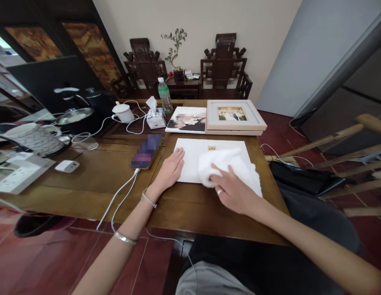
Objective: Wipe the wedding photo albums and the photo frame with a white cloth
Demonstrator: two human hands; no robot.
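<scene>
A flat white panel lies on the wooden table in front of me, with a small gold-coloured metal piece near its far edge. My left hand rests on the panel's left edge, fingers stretched out and holding nothing. Over the panel's right part, my right hand grips a bunched white cloth and presses it down. One end of the cloth hangs past the panel's near right corner. Part of the panel is hidden beneath the cloth and hand.
Behind the panel lie a photo print and a light wooden picture frame. To the left are a charging phone, a tissue box, a green-labelled bottle, a lidded cup and a power strip.
</scene>
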